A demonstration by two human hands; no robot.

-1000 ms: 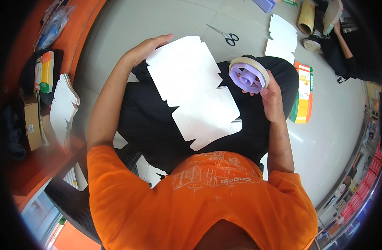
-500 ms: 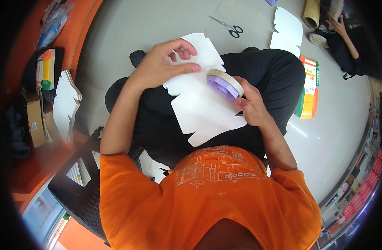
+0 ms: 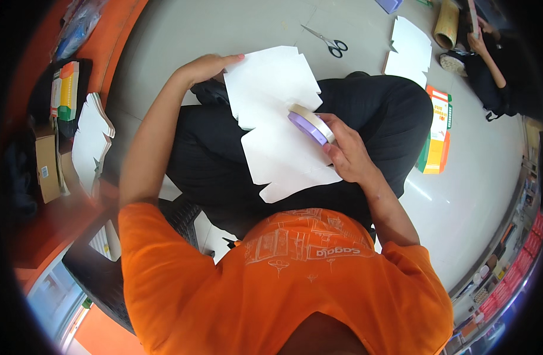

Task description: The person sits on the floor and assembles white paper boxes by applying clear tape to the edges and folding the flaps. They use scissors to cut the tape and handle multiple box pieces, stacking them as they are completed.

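An unfolded white cardboard box blank (image 3: 272, 86), with notched and curved flaps, lies over my crossed legs. At its far left edge my left hand (image 3: 204, 68) grips it, thumb on top; the other fingers are mostly hidden. My right hand (image 3: 350, 151) is closed round a roll of tape (image 3: 311, 124) with a purple core, tilted just over the right side of the blank. Whether any tape is pulled off the roll, I cannot make out.
Scissors (image 3: 328, 41) lie on the tiled floor ahead. More white blanks (image 3: 408, 50) and a printed orange-green blank (image 3: 437, 130) lie to the right. A stack of blanks (image 3: 91, 142) is at the left. A co-worker's hand (image 3: 477, 44) is at the far right.
My left hand has moved from over the middle of the blank out to its far left edge and taken hold there. The tape roll has shifted slightly left and turned.
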